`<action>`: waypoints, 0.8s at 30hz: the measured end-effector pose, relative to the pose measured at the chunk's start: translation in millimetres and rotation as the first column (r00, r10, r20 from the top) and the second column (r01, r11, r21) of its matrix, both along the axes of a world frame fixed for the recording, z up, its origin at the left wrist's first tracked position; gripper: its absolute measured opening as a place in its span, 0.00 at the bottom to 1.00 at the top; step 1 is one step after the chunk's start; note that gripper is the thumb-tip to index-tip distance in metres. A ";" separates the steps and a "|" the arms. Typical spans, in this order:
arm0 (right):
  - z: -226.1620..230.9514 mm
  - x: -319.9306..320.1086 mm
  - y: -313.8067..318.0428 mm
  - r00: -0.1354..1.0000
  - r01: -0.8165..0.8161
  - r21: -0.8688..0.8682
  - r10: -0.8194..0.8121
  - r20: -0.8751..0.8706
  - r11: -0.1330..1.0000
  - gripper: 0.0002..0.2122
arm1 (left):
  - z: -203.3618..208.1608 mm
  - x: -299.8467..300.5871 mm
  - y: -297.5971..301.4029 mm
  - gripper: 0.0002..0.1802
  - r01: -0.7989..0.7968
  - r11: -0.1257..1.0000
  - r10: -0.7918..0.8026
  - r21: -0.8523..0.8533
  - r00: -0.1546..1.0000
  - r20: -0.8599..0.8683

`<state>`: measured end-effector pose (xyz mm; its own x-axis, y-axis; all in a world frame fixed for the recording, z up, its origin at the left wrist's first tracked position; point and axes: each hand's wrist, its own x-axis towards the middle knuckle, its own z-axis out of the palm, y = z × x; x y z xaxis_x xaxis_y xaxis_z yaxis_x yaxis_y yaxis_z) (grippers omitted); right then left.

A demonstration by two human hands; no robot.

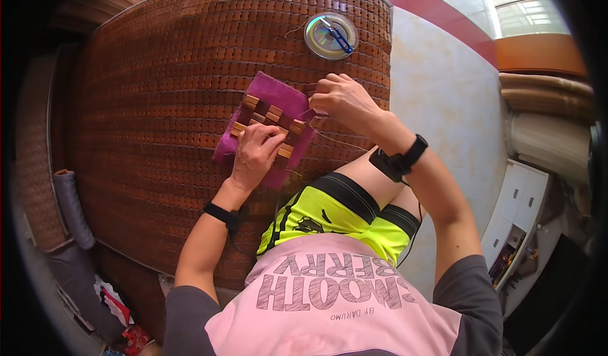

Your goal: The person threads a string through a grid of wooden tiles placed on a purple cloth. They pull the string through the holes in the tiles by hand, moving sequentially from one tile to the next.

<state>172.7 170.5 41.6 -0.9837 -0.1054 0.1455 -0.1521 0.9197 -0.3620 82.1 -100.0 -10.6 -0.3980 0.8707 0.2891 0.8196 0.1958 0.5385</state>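
Note:
A purple cloth (261, 87) lies on the brown tile mat, with several small wooden blocks (251, 101) in staggered rows on it. My left hand (252, 156) rests over the blocks, thumb and fingers closed on one wooden block (278, 130). Just right of the cloth, my right hand (342, 101) is raised with its fingers curled in a pinch. A thin strand shows at its fingertips; whether it is thread or a needle I cannot tell. Below that hand, a pale thread (339, 142) trails from the cloth's right side toward my thigh.
A round clear-lidded disc case (315, 43) with blue-handled thread snips (341, 39) on it lies at the mat's far right. The brown mat (145, 134) spreads left. Pale floor (437, 96) lies right, with a white cabinet (516, 201) beyond.

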 end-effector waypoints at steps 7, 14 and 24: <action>-31.1 -19.6 0.6 0.988 -0.139 0.067 0.133 0.080 0.988 0.06 | -8.2 -2.0 -11.0 0.21 0.127 0.981 -0.156 -0.147 0.967 -0.203; -43.6 -23.5 3.1 0.996 -0.087 0.008 0.087 0.031 0.996 0.06 | -16.3 -3.1 -11.9 0.22 0.126 0.981 -0.160 -0.151 0.956 -0.244; -44.3 -29.8 -0.7 0.988 -0.111 -0.026 0.113 0.109 0.994 0.03 | -21.3 -2.9 -14.2 0.21 0.112 0.986 -0.139 -0.120 0.958 -0.250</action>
<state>142.9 169.9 -2.7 -0.9761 -0.2138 0.0402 -0.2117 0.8916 -0.4003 79.3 -114.2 -31.9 -0.2074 0.9393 0.2731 0.9490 0.1255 0.2891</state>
